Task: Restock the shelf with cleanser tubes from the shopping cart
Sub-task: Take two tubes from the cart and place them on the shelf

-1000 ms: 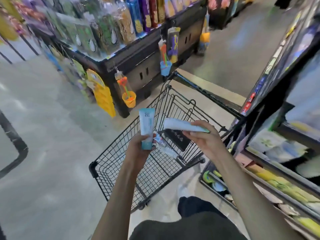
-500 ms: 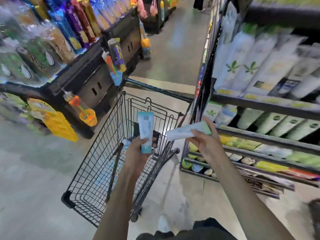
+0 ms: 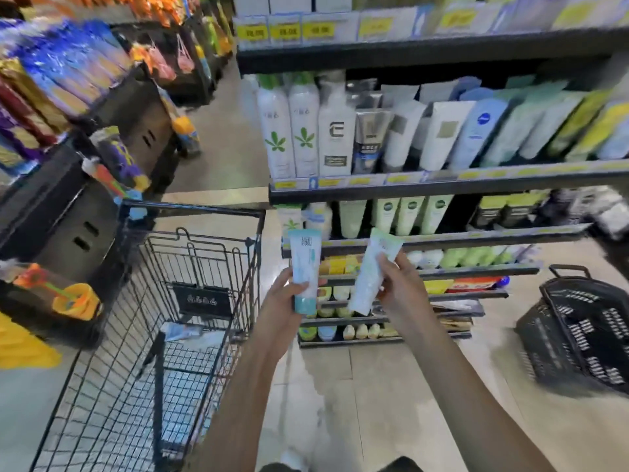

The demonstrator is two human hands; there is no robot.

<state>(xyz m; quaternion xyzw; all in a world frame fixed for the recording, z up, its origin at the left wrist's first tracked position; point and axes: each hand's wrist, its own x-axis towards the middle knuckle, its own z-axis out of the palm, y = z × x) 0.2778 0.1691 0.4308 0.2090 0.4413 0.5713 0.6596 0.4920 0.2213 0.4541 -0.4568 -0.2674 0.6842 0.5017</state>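
Note:
My left hand (image 3: 282,310) grips a light blue cleanser tube (image 3: 304,267) upright by its teal cap end. My right hand (image 3: 401,287) holds a pale green-white cleanser tube (image 3: 372,270), tilted with its flat end up and to the right. Both tubes are raised in front of the lower levels of the shelf (image 3: 442,183), which carries rows of tubes and bottles. The black wire shopping cart (image 3: 190,301) stands to the left, with more tubes (image 3: 185,332) lying on its floor.
A black plastic basket (image 3: 585,328) sits on the floor at the right. A dark display stand (image 3: 68,212) with snack bags and hanging toys lines the left side of the aisle. Bare floor (image 3: 357,386) lies between me and the shelf.
My view has swung right from the cart to face the shelf. Both hands carried their tubes over toward the shelf, and the right tube turned from lying level to nearly upright.

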